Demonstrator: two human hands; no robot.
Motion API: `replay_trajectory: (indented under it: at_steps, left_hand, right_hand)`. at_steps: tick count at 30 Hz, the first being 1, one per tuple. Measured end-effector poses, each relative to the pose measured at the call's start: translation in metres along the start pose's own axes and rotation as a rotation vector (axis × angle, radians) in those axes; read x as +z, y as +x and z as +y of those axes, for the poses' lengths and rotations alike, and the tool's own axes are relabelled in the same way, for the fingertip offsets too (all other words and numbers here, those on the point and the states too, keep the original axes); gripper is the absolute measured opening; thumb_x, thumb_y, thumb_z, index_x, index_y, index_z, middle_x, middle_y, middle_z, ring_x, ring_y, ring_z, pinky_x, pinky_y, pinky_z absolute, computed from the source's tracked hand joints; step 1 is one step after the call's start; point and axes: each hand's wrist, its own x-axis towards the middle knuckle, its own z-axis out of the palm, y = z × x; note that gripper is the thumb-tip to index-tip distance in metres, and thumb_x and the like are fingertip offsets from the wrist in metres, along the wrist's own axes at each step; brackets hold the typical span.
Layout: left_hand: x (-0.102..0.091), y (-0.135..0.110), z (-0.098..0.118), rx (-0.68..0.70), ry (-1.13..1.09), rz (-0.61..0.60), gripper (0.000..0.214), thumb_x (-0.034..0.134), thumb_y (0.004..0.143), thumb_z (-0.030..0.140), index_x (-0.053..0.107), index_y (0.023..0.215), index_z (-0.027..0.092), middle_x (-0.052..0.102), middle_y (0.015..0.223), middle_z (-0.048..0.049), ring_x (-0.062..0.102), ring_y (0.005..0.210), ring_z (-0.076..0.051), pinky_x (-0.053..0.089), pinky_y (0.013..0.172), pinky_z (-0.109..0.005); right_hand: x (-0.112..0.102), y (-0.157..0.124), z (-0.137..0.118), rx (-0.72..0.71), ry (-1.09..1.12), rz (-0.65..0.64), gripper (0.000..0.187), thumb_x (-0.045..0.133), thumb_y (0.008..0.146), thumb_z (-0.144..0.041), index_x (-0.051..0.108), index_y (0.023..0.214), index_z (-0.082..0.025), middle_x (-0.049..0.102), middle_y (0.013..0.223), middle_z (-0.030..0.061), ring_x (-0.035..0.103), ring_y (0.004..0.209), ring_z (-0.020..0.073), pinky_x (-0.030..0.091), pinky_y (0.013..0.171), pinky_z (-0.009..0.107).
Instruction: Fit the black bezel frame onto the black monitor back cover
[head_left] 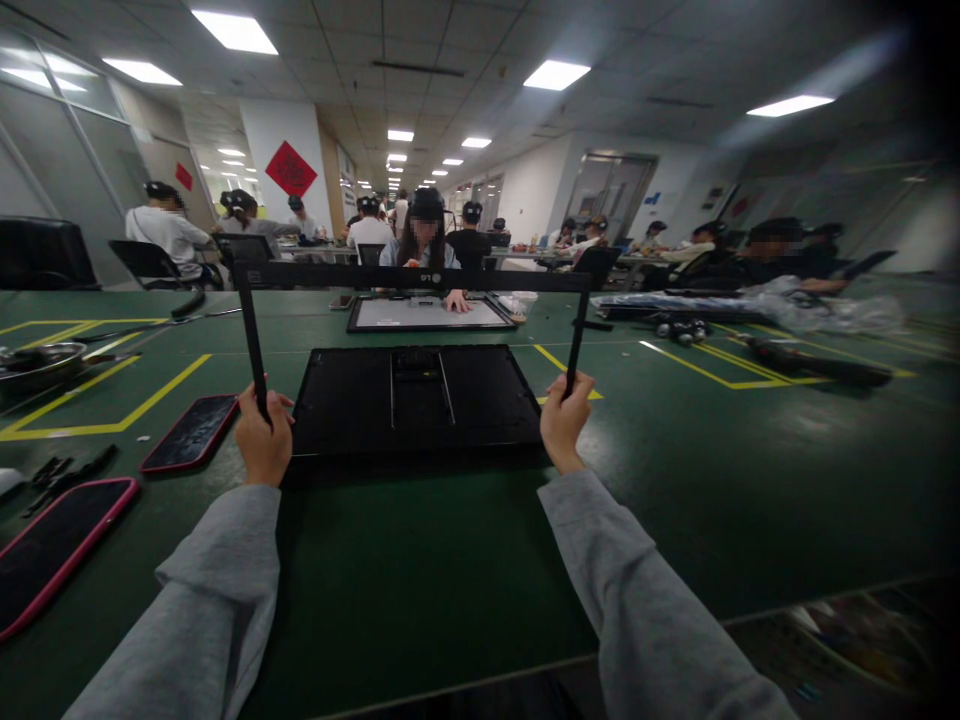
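I hold a thin black monitor bezel frame [411, 277] upright in front of me, its top bar carrying a small logo. My left hand [263, 437] is closed round the frame's left side bar. My right hand [565, 420] is closed round its right side bar. Behind the frame, a black monitor back panel [416, 398] lies flat on the green table [420, 580], with a recessed mount area at its centre. Both my sleeves are grey.
Two pink-edged phones [191, 432] [52, 550] lie at the left, near small black parts [60, 472]. A person across the table rests a hand on a white-faced panel [427, 314]. Yellow floor-style lines mark the table. Other seated people and black parts fill the back and right.
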Motion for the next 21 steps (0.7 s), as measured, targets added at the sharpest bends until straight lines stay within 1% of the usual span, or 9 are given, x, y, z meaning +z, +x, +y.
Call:
replay_trajectory:
  at_steps: [9,21]
  left_hand:
    - [-0.0011,-0.0001,0.0024,-0.001,0.006,-0.009,0.042,0.035,0.095,0.038,0.044,0.129,0.015,0.065,0.076,-0.0007,0.058,0.055,-0.011,0.047,0.064,-0.026]
    - [-0.0001,0.0,0.0009,-0.02,0.0,-0.012,0.042,0.037,0.094,0.037,0.045,0.129,0.015,0.064,0.074,-0.0006,0.059,0.057,-0.012,0.048,0.065,-0.026]
  right_hand:
    - [-0.0016,0.0001,-0.0036,0.002,0.001,0.004,0.032,0.036,0.094,-0.044,0.049,0.11,-0.02,0.062,0.082,0.0034,0.06,0.074,0.0194,0.044,0.078,0.036]
    - [-0.0006,0.0004,-0.0017,0.032,0.041,-0.014,0.033,0.037,0.093,-0.046,0.049,0.109,-0.02,0.063,0.083,0.0039,0.06,0.076,0.0199,0.044,0.077,0.035]
